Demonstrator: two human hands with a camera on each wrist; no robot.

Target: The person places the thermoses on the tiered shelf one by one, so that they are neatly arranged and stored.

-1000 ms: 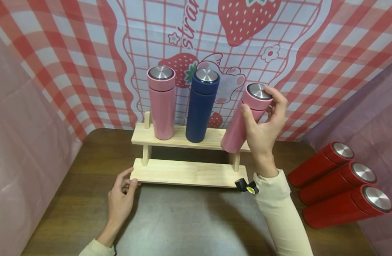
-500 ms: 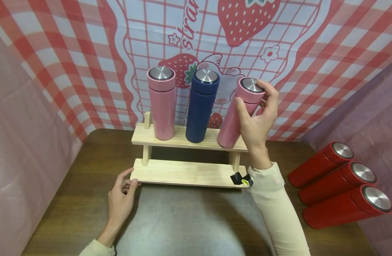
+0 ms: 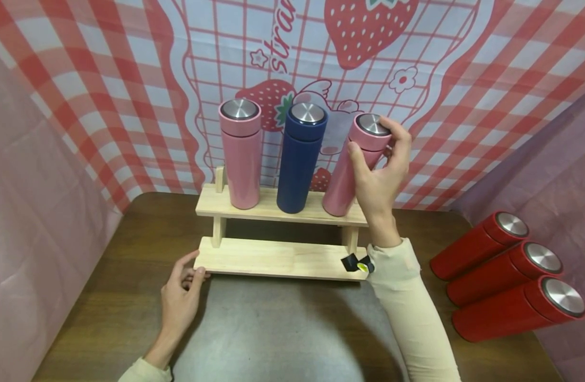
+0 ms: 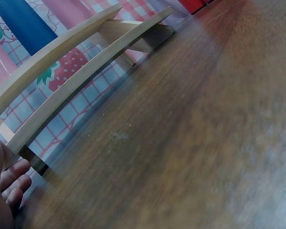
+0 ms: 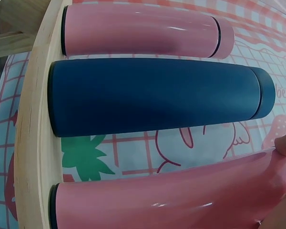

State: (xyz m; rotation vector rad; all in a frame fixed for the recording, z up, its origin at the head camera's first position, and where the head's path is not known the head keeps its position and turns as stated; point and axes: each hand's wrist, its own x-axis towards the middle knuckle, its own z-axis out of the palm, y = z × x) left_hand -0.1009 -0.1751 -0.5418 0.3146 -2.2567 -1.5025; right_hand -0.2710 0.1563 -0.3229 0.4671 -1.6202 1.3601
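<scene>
My right hand holds a pink thermos flask near its top, thumb on the side and index finger on the steel lid. The flask's base is on the right part of the upper shelf of a two-tier wooden display rack. To its left stand a blue flask and another pink flask, both upright. In the right wrist view the held flask lies apart from the blue flask. My left hand grips the left end of the lower shelf between thumb and fingers.
Several red flasks, among them a near one, stand together on the brown table at right. A strawberry-patterned cloth hangs right behind the rack, and pink curtains flank both sides.
My right hand has moved the pink flask left and back, and its base has gone from the shelf's front edge farther onto the board. The left hand has stayed in place.
</scene>
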